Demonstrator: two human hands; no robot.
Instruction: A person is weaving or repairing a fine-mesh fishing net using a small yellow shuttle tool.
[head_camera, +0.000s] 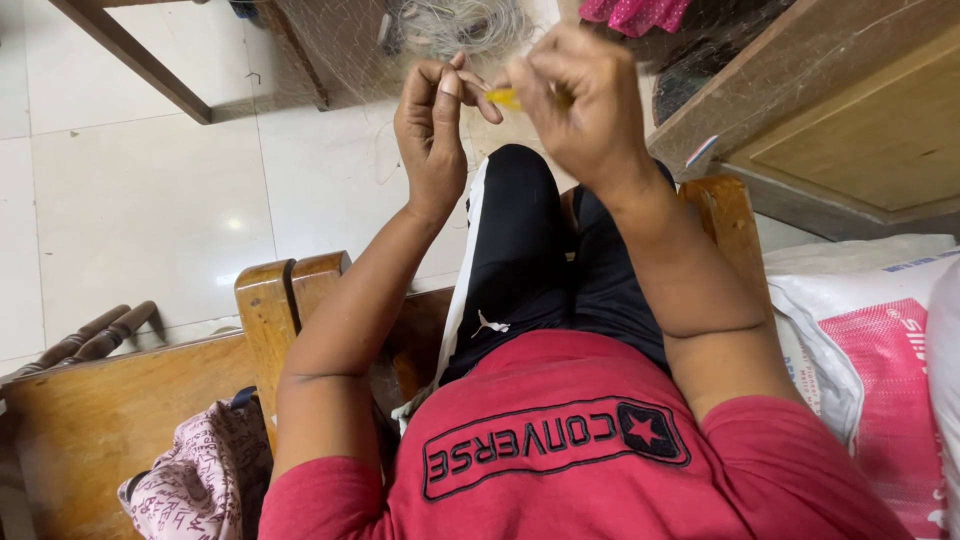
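My left hand (432, 125) is raised in front of me with its fingers pinched on the thin mesh of a fine fishing net (460, 25) that hangs ahead. My right hand (580, 95) is raised just to its right and grips a small yellow netting needle (503, 97), whose tip points toward the left fingers. The two hands nearly touch. The net's bunched grey threads gather above the hands. I sit with black trousers and a red shirt below.
A wooden chair frame (270, 310) is at my left, with a patterned pink cloth (195, 485) below it. A wooden cabinet (860, 120) stands at the right, a white and pink sack (880, 350) beside it. White floor tiles (130, 200) lie left.
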